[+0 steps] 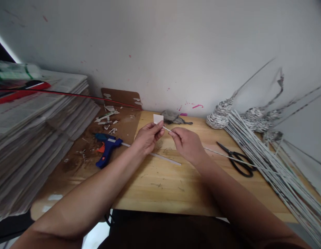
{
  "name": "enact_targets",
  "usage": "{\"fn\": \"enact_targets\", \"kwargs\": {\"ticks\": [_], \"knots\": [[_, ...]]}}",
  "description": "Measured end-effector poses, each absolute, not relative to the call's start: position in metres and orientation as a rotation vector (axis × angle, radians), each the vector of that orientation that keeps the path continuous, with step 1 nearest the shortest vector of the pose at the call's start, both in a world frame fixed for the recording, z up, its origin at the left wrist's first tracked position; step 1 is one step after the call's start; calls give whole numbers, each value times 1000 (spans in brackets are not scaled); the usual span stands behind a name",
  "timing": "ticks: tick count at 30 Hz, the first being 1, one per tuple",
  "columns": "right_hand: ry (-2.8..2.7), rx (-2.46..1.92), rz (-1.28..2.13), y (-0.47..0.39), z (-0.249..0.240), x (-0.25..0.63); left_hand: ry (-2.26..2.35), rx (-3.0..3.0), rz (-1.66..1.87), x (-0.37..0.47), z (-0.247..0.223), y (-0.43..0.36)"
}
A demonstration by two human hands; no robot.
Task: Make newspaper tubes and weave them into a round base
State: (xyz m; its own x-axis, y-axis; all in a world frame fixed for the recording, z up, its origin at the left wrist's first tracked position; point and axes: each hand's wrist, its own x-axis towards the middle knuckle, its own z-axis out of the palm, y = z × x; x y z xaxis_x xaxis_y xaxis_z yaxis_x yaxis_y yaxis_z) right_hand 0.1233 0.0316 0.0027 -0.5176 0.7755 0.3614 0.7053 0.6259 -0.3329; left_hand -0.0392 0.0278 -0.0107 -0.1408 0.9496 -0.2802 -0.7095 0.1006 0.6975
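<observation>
My left hand is closed, thumb and fingers pinching a thin rolled paper stick near its far end. From that end a small flat white paper flap stands up above the thumb. My right hand is closed round the same stick a short way to the right. Past the right wrist, a thin paper length runs over the scissors; it seems to be the same stick. Left of my left hand lies a blue glue gun, a long glue stick reaching out of its back under my left wrist.
Black scissors lie beside a bundle of paper sticks. Woven paper pieces with long tails stand against the wall. A grey cloth lies behind my hands. Stacked newspapers rise at left, near a stained brown board with paper scraps.
</observation>
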Motion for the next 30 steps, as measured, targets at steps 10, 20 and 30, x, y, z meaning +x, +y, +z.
{"fn": "enact_targets", "kwargs": {"ticks": [10,20,30], "knots": [[-2331,-1185,254,28,7,124,917,437,1522,-37,-15,27],[-2363,-1208,253,26,13,126,918,649,1486,-36,-13,20],[-2351,-1179,49,26,9,127,929,642,1509,-37,-12,20]]}}
